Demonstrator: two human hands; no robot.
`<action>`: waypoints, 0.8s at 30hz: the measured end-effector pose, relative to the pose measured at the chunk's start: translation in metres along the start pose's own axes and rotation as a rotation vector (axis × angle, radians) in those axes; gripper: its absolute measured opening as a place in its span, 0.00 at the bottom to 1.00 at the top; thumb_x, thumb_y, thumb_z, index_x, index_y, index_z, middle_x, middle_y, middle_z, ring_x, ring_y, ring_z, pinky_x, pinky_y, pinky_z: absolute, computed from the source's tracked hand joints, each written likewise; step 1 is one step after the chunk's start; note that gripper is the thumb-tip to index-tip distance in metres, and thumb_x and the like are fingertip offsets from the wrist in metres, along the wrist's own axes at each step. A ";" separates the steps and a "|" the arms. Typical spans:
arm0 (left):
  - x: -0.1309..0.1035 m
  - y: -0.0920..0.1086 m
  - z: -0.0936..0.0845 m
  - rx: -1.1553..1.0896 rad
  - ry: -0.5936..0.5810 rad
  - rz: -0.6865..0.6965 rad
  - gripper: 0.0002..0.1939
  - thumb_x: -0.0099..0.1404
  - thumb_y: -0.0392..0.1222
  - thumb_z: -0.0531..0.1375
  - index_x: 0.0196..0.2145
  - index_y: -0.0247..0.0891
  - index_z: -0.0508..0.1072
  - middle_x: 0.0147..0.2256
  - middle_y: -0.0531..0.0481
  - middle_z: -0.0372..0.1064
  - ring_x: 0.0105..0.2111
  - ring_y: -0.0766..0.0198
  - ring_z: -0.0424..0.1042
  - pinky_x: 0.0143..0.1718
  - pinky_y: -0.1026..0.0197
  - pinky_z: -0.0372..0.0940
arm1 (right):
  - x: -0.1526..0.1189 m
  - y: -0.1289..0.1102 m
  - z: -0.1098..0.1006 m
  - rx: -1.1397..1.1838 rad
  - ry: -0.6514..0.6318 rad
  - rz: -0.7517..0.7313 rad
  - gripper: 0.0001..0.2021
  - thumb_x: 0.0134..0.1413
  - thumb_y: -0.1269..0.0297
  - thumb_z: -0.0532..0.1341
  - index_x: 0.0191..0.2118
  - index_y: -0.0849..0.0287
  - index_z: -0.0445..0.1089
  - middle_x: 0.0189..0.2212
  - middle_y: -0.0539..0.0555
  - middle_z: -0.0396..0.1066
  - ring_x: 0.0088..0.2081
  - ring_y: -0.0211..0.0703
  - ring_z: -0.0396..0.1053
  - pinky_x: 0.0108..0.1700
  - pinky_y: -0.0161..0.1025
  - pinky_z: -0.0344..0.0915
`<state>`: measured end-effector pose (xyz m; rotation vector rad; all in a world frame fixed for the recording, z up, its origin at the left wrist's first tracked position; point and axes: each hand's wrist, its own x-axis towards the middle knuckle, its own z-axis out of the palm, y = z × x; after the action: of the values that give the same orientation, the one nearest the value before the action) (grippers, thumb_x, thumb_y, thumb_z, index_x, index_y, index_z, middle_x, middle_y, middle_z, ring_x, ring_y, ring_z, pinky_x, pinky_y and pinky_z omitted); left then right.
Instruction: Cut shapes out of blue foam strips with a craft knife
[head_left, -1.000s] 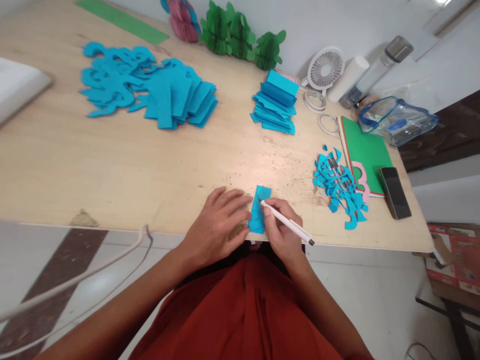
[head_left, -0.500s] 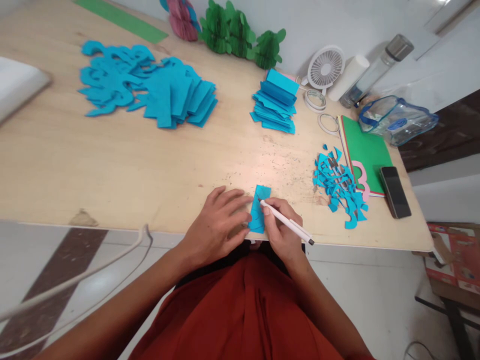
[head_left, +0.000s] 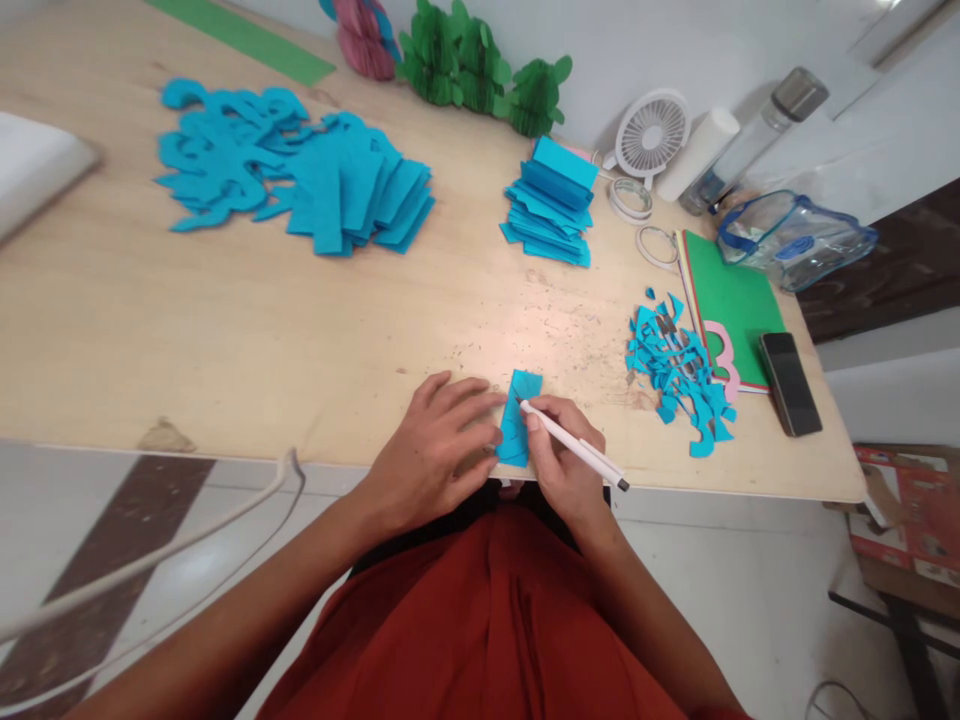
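A small blue paper rectangle (head_left: pixel 514 440) lies at the table's front edge, with dark curved lines drawn on it. My left hand (head_left: pixel 448 440) rests flat on the left, fingers spread, fingertips touching the paper's left side. Between the thumb and fingers of my right hand (head_left: pixel 564 450) is a white pen (head_left: pixel 577 445), its tip on the upper part of the paper. Farther back are a stack of blue paper pieces (head_left: pixel 551 205) and, to the left, a heap of cut curvy blue shapes (head_left: pixel 225 150) beside more blue strips (head_left: pixel 360 190).
Blue scraps (head_left: pixel 671 360) lie right of my hands, near a green paper pad (head_left: pixel 739 300) and a phone (head_left: pixel 791 385). Along the wall stand green paper decorations (head_left: pixel 457 60), a small fan (head_left: pixel 651 135), tape rolls (head_left: pixel 630 200) and a bottle (head_left: pixel 757 140). A cable (head_left: pixel 247 500) hangs at the left.
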<state>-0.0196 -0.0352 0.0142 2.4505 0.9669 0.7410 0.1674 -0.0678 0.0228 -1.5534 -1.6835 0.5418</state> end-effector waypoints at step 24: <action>-0.001 -0.001 0.000 -0.005 0.002 0.012 0.06 0.65 0.38 0.56 0.34 0.42 0.73 0.54 0.45 0.71 0.57 0.49 0.64 0.61 0.38 0.53 | 0.003 0.001 0.003 0.023 0.070 0.015 0.11 0.64 0.65 0.53 0.46 0.55 0.71 0.39 0.54 0.76 0.41 0.43 0.73 0.42 0.41 0.69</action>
<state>-0.0208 -0.0350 0.0131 2.4534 0.9510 0.7485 0.1659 -0.0639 0.0216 -1.5520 -1.6095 0.5069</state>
